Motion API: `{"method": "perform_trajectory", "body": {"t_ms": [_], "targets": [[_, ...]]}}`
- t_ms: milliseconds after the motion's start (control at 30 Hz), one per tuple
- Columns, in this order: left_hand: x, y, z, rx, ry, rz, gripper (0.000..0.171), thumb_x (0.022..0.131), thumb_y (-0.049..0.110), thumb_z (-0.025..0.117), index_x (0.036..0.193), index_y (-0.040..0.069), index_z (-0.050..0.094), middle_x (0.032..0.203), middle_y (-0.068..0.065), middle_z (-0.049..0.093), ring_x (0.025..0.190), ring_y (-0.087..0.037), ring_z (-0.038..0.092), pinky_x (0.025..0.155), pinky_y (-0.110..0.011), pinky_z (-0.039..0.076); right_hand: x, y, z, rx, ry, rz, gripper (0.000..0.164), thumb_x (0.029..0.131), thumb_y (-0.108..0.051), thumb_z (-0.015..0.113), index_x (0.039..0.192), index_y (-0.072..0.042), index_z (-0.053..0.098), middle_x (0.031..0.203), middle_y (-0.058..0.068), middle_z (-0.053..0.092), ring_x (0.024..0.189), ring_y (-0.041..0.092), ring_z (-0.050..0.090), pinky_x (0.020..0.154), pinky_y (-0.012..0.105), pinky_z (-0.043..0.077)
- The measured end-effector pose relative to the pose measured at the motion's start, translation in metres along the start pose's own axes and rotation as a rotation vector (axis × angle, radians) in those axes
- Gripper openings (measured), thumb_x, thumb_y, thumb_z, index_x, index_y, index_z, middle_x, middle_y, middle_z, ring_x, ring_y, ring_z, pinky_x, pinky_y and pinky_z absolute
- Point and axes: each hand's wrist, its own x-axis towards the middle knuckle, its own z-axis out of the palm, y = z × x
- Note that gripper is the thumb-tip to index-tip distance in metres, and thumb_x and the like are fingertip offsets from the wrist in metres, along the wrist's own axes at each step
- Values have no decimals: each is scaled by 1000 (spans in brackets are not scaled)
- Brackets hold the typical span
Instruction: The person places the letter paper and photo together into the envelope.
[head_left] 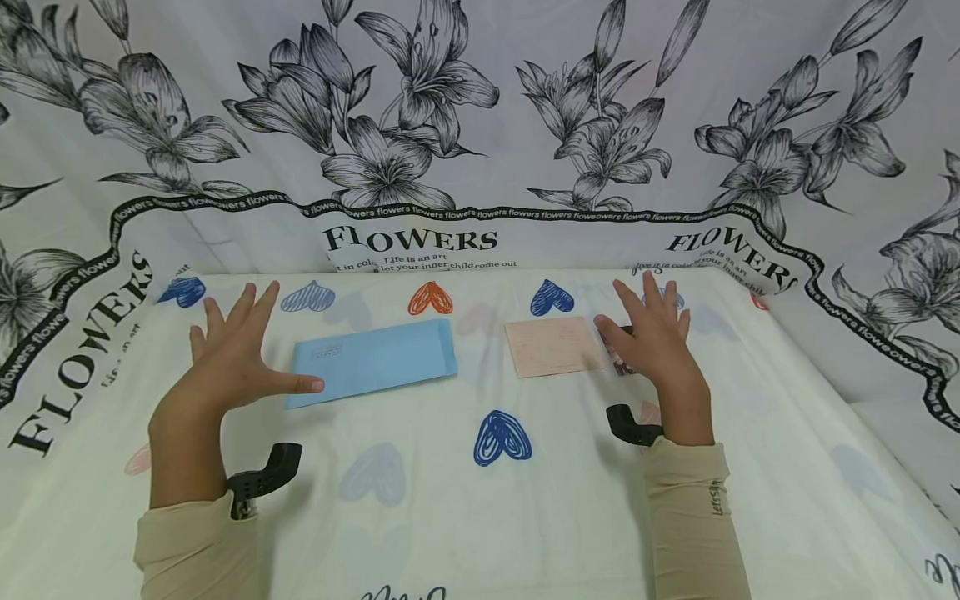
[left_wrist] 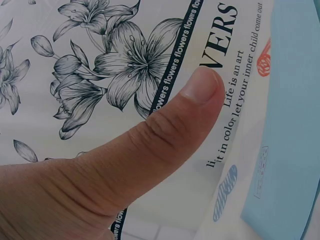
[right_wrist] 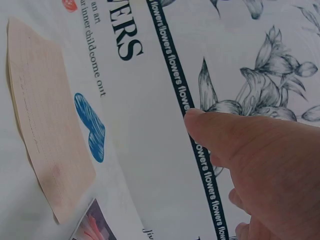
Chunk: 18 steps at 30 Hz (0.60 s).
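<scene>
A light blue envelope lies flat on the table, left of centre in the head view. My left hand is spread beside its left end, and the thumb overlaps the envelope's lower left corner in this view. Right of centre lies a pale pink card with faint print. A small dark picture card sits just right of it, partly hidden by my right hand. That hand is spread, holding nothing. In the right wrist view the pink card and a corner of the picture card show left of the hand.
A white cloth with blue, red and pale hearts covers the table. Behind it hangs a white sheet printed with black flowers and lettering. A black wrist mount sits on the left forearm, another mount on the right.
</scene>
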Motion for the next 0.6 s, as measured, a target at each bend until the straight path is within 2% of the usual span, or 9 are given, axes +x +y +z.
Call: {"method": "perform_trajectory", "body": {"t_ms": [367, 600], "targets": [[0, 1, 1, -6, 2, 7, 149, 63, 60, 93, 165, 11, -4, 165, -32, -12, 138, -54, -37, 103, -77, -21, 2, -2, 0, 9, 17, -19, 72, 102, -34, 59, 159, 1, 30, 168, 30, 4, 152, 50, -10, 114, 76, 1], [7, 1, 7, -25, -44, 7, 148, 64, 61, 92, 165, 11, -5, 166, -30, -12, 139, -56, -35, 103, -79, -19, 6, -3, 6, 29, -23, 19, 68, 102, -26, 60, 158, 1, 32, 164, 29, 21, 152, 48, 17, 116, 69, 21]]}}
